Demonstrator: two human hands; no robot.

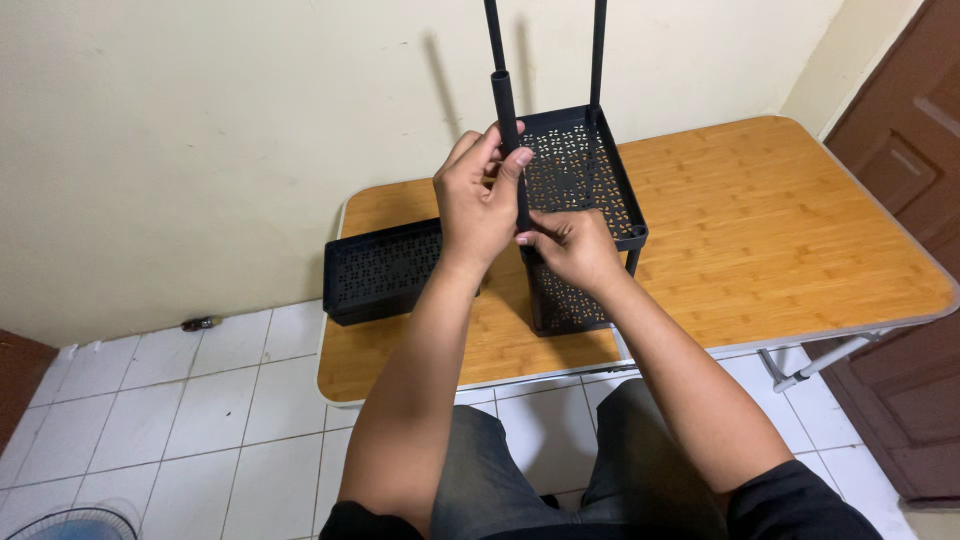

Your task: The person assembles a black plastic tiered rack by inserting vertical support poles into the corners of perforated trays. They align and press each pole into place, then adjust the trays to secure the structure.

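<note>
A black rack with perforated trays (585,170) stands upright on the wooden folding table (780,240), with thin black poles rising from its corners out of the top of the view. My left hand (478,205) is wrapped around a thick black tube (505,105) at the rack's near left corner. Just below it, my right hand (575,248) pinches the same pole near the upper tray's corner. Both forearms reach in from the bottom of the view.
A separate black perforated tray (375,272) lies flat on the table's left end. Behind the table is a cream wall. A brown door (905,200) stands at the right. White floor tiles (180,410) lie below, with a fan's edge (70,525) at bottom left.
</note>
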